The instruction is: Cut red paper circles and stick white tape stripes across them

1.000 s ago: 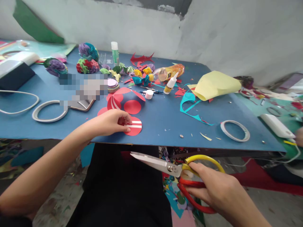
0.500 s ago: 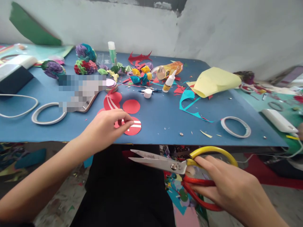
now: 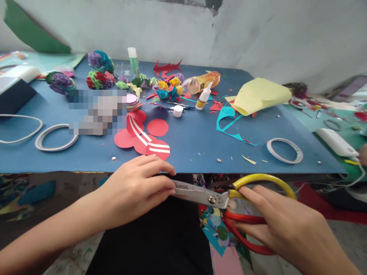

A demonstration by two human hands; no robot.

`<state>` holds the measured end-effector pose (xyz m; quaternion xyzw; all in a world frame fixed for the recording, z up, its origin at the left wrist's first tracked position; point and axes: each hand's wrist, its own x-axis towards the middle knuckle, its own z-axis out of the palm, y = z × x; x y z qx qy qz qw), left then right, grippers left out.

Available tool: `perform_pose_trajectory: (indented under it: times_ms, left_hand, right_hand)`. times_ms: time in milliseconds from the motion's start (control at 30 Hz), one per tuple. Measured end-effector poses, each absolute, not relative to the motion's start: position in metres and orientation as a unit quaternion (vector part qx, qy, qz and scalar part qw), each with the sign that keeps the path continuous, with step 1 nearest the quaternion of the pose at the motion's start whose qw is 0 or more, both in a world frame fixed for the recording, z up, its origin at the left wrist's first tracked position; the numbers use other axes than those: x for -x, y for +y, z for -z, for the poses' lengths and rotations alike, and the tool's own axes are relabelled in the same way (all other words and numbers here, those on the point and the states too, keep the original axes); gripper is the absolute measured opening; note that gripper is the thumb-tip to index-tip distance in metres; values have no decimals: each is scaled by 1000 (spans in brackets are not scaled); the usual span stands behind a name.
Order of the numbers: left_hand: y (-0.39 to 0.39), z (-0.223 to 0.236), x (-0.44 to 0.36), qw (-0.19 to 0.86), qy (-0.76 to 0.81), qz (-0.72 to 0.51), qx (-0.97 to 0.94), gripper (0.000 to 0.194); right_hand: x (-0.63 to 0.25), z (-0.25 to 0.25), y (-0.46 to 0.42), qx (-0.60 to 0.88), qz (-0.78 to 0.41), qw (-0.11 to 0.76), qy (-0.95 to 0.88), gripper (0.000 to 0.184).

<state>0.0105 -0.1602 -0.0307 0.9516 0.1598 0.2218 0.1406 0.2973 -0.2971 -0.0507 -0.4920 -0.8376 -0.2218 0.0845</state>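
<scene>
Below the table's front edge, my right hand [image 3: 275,223] is closed in the yellow and red handles of the scissors [image 3: 210,198]. My left hand [image 3: 140,187] is curled with its fingertips pressed on the blades' tips, which it hides. Just beyond it, on the blue table [image 3: 195,141], lie red paper circles [image 3: 157,127]. The nearest red circle [image 3: 160,149] carries white tape strips [image 3: 143,133] that run back over the others.
Two white tape rolls [image 3: 285,151] [image 3: 56,137], a glue bottle [image 3: 203,96], a glue stick [image 3: 132,61], a white cap [image 3: 177,110], yellow paper [image 3: 259,95], teal scraps [image 3: 229,122] and paper flowers [image 3: 100,74] lie on the table. Another person's hand [image 3: 363,154] shows at the right edge.
My left hand has left the taped red circle and dropped below the table edge onto the scissor blades. The blades have closed. The tape strips now lie flat across the circles.
</scene>
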Motion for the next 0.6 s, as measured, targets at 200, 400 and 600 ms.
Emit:
perform_pose_trajectory:
  times_ms: [200, 400, 600]
  left_hand:
    - [-179, 34, -13, 160, 280, -241, -915, 11]
    - [-185, 35, -16, 156, 309, -239, -907, 9]
    - [-182, 34, -16, 169, 305, -223, -910, 9]
  right_hand:
    - [-295, 46, -297, 501, 222, 71, -834, 33]
    - [-288, 33, -293, 492, 240, 57, -835, 30]
    - [-283, 20, -294, 506, 242, 18, -828, 29]
